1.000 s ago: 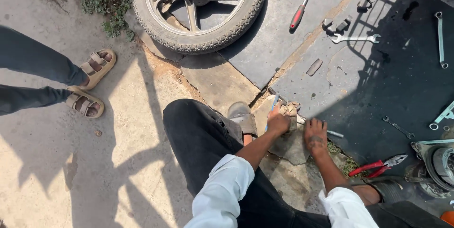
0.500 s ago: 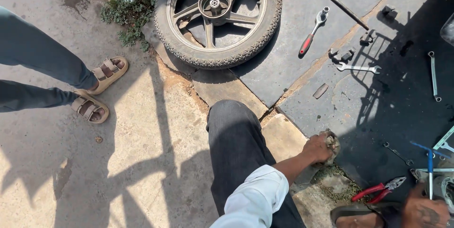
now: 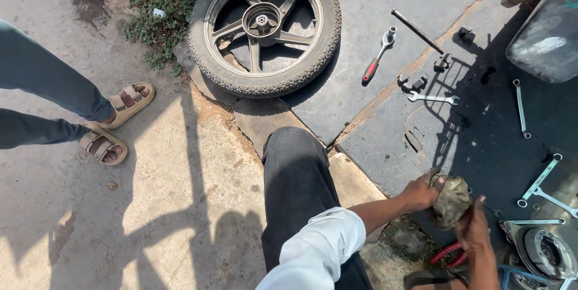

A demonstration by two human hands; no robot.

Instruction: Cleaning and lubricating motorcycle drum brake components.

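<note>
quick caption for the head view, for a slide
Both hands, left hand and right hand, grip a grimy rag above dark paving, with a motorcycle wheel, wrenches and red pliers around.

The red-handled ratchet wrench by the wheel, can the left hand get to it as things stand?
Probably not right away: the left hand and right hand both grip a dirty rag, and the ratchet wrench lies well ahead on open paving, with nothing blocking the path.

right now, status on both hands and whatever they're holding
Left hand and right hand both gripping a dirty crumpled rag. Red-handled pliers on the ground just below. Motorcycle wheel lies flat, well clear.
</note>
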